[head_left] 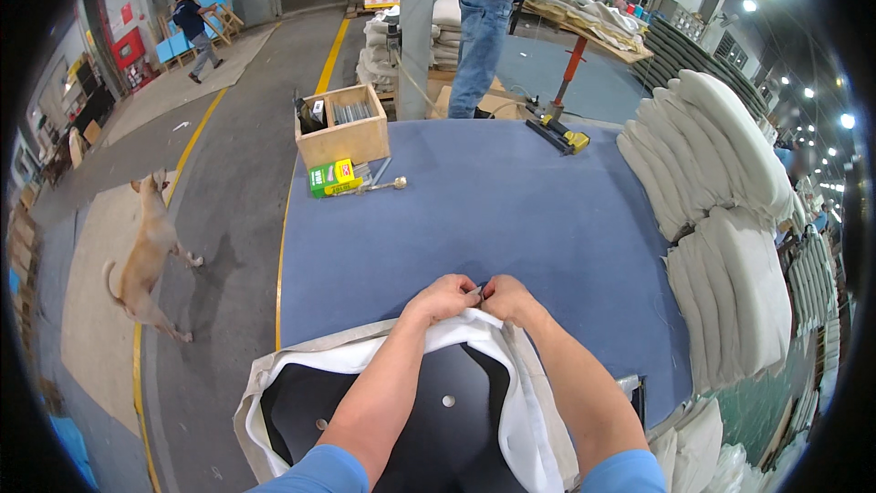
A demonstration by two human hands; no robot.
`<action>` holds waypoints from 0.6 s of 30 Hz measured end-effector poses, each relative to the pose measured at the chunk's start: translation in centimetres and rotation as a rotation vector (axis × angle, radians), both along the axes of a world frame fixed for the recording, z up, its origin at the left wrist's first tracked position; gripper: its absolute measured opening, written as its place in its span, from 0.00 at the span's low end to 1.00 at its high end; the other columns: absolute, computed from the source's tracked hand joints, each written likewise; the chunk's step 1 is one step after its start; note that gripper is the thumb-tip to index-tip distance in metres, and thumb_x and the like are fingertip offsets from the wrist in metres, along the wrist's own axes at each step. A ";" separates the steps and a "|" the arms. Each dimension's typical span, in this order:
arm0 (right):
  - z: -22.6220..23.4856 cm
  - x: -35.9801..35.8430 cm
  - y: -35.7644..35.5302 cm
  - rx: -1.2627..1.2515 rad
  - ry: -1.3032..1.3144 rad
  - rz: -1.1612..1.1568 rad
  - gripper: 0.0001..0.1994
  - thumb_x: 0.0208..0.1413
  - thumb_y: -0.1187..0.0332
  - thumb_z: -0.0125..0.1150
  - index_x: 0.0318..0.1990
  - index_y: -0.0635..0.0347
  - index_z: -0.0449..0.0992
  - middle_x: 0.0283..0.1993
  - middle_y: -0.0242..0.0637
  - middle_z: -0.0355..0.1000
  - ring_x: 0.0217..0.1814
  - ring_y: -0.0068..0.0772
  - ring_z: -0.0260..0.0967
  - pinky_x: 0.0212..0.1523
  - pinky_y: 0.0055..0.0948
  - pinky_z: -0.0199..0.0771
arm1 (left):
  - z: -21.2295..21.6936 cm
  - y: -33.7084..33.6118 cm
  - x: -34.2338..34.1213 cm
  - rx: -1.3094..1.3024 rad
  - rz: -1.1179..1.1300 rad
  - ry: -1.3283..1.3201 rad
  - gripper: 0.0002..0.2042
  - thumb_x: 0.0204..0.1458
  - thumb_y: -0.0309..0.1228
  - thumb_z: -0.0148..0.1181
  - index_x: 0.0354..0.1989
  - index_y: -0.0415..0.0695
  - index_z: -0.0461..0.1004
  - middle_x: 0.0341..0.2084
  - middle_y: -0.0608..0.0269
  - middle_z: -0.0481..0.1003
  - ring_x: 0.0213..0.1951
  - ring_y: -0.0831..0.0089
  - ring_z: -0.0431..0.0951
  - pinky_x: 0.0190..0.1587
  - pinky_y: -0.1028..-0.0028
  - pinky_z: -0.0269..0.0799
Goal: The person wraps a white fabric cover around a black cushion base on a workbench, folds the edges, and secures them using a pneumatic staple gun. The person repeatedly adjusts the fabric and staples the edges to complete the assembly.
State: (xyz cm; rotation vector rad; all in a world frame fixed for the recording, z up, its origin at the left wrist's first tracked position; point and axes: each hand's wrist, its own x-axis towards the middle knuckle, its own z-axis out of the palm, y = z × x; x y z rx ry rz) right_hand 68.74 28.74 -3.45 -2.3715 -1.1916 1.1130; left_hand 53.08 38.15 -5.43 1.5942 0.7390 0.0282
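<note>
In front of me on the blue-topped table lies a black panel [429,411] with round holes. White padding [365,351] and a beige fabric cover [251,402] wrap around its rim. At the far edge of this piece, my left hand [445,298] and my right hand [507,299] meet, nearly touching. Both have their fingers closed in a pinch at the fabric's edge. A small dark bit shows between the fingertips, too small to name. Beside my right forearm, a tool with a silver and black body [636,397] is partly in view.
The blue table [474,205] bears a wooden box [342,132] of metal strips, a green-yellow carton [332,178], a brass fitting [399,183] and a yellow-black staple gun [568,140]. Cushion stacks [721,155] stand right. A dog [151,256] is at left; two people work beyond.
</note>
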 end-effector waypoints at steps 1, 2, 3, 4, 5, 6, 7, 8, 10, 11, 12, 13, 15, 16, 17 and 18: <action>-0.3 0.0 -0.6 0.046 0.041 -0.067 0.18 0.43 0.69 0.75 0.43 0.68 0.82 0.36 0.45 0.81 0.37 0.36 0.77 0.38 0.37 0.78 | 0.2 -0.2 0.3 0.000 -0.027 -0.001 0.14 0.59 0.34 0.66 0.49 0.39 0.80 0.38 0.60 0.81 0.40 0.73 0.76 0.44 0.71 0.72; -0.7 -0.1 -1.4 0.093 0.081 -0.134 0.19 0.44 0.70 0.75 0.45 0.68 0.81 0.36 0.44 0.80 0.37 0.35 0.77 0.38 0.36 0.77 | 0.5 -0.2 0.6 0.019 -0.068 0.029 0.13 0.59 0.34 0.66 0.47 0.40 0.82 0.36 0.61 0.81 0.38 0.73 0.76 0.43 0.71 0.72; -0.8 -0.4 -1.8 0.142 0.129 -0.197 0.20 0.44 0.71 0.75 0.47 0.68 0.80 0.37 0.44 0.80 0.37 0.34 0.76 0.38 0.35 0.77 | 0.7 0.0 0.5 0.040 -0.104 0.067 0.12 0.58 0.33 0.67 0.46 0.40 0.83 0.35 0.62 0.81 0.37 0.73 0.76 0.42 0.70 0.71; -0.9 -0.5 -2.1 0.165 0.161 -0.215 0.21 0.44 0.72 0.74 0.48 0.68 0.79 0.37 0.43 0.79 0.37 0.33 0.76 0.38 0.35 0.77 | 1.0 0.1 0.5 0.061 -0.139 0.105 0.11 0.58 0.33 0.67 0.44 0.40 0.84 0.33 0.64 0.81 0.36 0.73 0.76 0.41 0.70 0.71; -0.9 -0.6 -2.5 0.187 0.193 -0.233 0.21 0.45 0.73 0.74 0.49 0.68 0.78 0.38 0.43 0.78 0.38 0.33 0.76 0.37 0.35 0.76 | 1.3 0.2 0.6 0.042 -0.146 0.126 0.11 0.57 0.33 0.68 0.44 0.40 0.84 0.32 0.64 0.81 0.35 0.73 0.76 0.40 0.69 0.71; -0.6 -1.1 -2.4 0.217 0.231 -0.235 0.22 0.45 0.74 0.73 0.50 0.68 0.77 0.39 0.42 0.78 0.38 0.32 0.75 0.37 0.34 0.76 | 1.0 0.7 0.4 0.031 -0.137 0.151 0.11 0.56 0.34 0.69 0.43 0.41 0.85 0.31 0.65 0.81 0.34 0.73 0.76 0.39 0.68 0.71; -1.3 -0.7 -3.0 0.261 0.241 -0.253 0.22 0.46 0.75 0.73 0.50 0.67 0.77 0.39 0.42 0.78 0.39 0.32 0.75 0.38 0.34 0.76 | 1.2 0.7 0.9 0.017 -0.157 0.165 0.11 0.55 0.34 0.69 0.43 0.41 0.85 0.30 0.66 0.81 0.33 0.74 0.76 0.38 0.68 0.71; -2.1 -0.4 -3.4 0.305 0.251 -0.268 0.21 0.46 0.75 0.73 0.50 0.67 0.77 0.40 0.41 0.77 0.39 0.32 0.75 0.38 0.34 0.76 | 1.4 0.6 1.3 0.034 -0.177 0.186 0.12 0.54 0.34 0.70 0.43 0.41 0.85 0.30 0.66 0.81 0.33 0.74 0.76 0.38 0.67 0.71; -2.8 -0.2 -3.8 0.364 0.278 -0.287 0.21 0.47 0.77 0.72 0.50 0.66 0.76 0.40 0.41 0.77 0.40 0.31 0.75 0.39 0.33 0.76 | 1.7 0.6 1.9 0.064 -0.205 0.237 0.14 0.53 0.34 0.72 0.44 0.41 0.85 0.31 0.66 0.82 0.32 0.74 0.76 0.37 0.66 0.71; -3.1 0.0 -4.0 0.382 0.289 -0.296 0.20 0.47 0.77 0.72 0.50 0.66 0.76 0.40 0.41 0.77 0.40 0.31 0.75 0.39 0.33 0.77 | 1.9 0.7 2.1 0.080 -0.224 0.247 0.14 0.51 0.33 0.72 0.44 0.40 0.85 0.32 0.63 0.82 0.33 0.71 0.78 0.38 0.65 0.72; -3.0 -0.1 -4.0 0.396 0.302 -0.298 0.20 0.47 0.78 0.71 0.50 0.66 0.76 0.40 0.41 0.77 0.39 0.31 0.75 0.39 0.33 0.77 | 1.9 0.7 2.2 0.094 -0.236 0.259 0.15 0.49 0.32 0.72 0.43 0.39 0.85 0.32 0.61 0.82 0.34 0.69 0.79 0.39 0.64 0.73; -3.0 -0.1 -4.0 0.406 0.311 -0.299 0.20 0.47 0.78 0.71 0.50 0.66 0.76 0.41 0.41 0.77 0.39 0.31 0.74 0.39 0.33 0.77 | 2.0 0.8 2.3 0.107 -0.248 0.270 0.15 0.47 0.31 0.73 0.43 0.39 0.86 0.33 0.58 0.83 0.35 0.67 0.80 0.39 0.63 0.74; -3.0 -0.5 -4.0 0.422 0.326 -0.303 0.20 0.48 0.78 0.71 0.50 0.66 0.76 0.42 0.40 0.77 0.39 0.30 0.74 0.39 0.33 0.77 | 2.2 0.7 2.6 0.177 -0.228 0.327 0.15 0.46 0.30 0.73 0.43 0.38 0.86 0.34 0.56 0.83 0.36 0.64 0.81 0.40 0.61 0.75; -2.9 -0.6 -4.0 0.426 0.326 -0.309 0.18 0.48 0.77 0.71 0.49 0.66 0.77 0.40 0.39 0.77 0.38 0.29 0.73 0.39 0.33 0.76 | 2.3 0.6 2.8 0.210 -0.218 0.356 0.15 0.45 0.30 0.73 0.43 0.38 0.86 0.34 0.54 0.83 0.36 0.63 0.82 0.40 0.61 0.76; -2.9 -0.8 -3.9 0.429 0.326 -0.314 0.17 0.48 0.77 0.71 0.47 0.66 0.78 0.39 0.38 0.77 0.37 0.29 0.73 0.39 0.33 0.76 | 2.4 0.5 2.9 0.241 -0.215 0.380 0.15 0.45 0.30 0.73 0.42 0.38 0.86 0.35 0.53 0.84 0.37 0.62 0.83 0.40 0.60 0.76; -2.9 -0.7 -3.9 0.433 0.322 -0.323 0.15 0.48 0.77 0.71 0.45 0.65 0.78 0.38 0.37 0.77 0.37 0.29 0.72 0.38 0.33 0.75 | 2.7 0.4 3.3 0.272 -0.218 0.401 0.15 0.45 0.29 0.72 0.41 0.37 0.86 0.35 0.52 0.84 0.38 0.61 0.83 0.40 0.60 0.76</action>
